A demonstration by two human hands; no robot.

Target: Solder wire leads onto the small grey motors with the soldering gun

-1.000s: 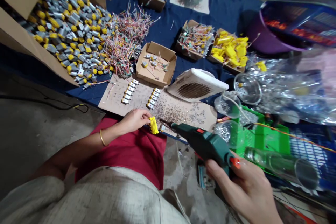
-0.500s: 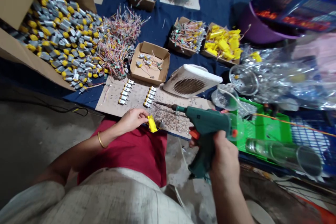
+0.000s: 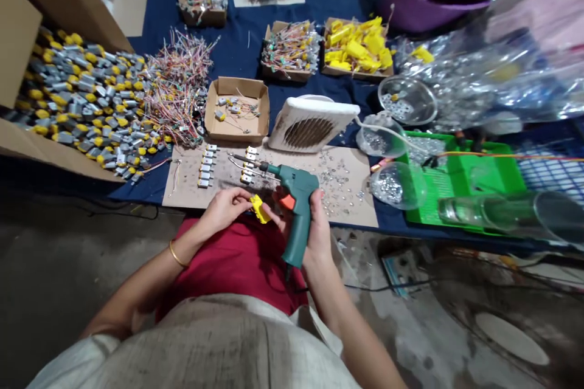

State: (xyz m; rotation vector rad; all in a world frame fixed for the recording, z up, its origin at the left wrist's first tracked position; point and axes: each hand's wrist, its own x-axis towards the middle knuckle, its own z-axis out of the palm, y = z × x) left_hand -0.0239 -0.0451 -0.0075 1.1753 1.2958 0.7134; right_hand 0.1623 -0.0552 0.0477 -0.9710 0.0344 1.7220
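- Closest in, the left hand [image 3: 225,206] has its fingertips pinched shut on a small yellow part [image 3: 260,208], holding it over the red cloth [image 3: 232,267] on the lap, right at the near edge of the cardboard sheet [image 3: 274,185].
- Right beside it, the right hand [image 3: 312,228] is wrapped tight around the grip of the green soldering gun [image 3: 292,194], one finger reaching across to the yellow part; the gun's metal tip points left, over the cardboard.
- On the cardboard: two short rows of small motors [image 3: 204,165], just beyond the tip.
- Further back, a small open box [image 3: 237,110], a white fan [image 3: 312,124] and clear cups [image 3: 395,185].
- Far left, a big carton of yellow-capped motors [image 3: 77,103] beside a heap of wires [image 3: 176,88].
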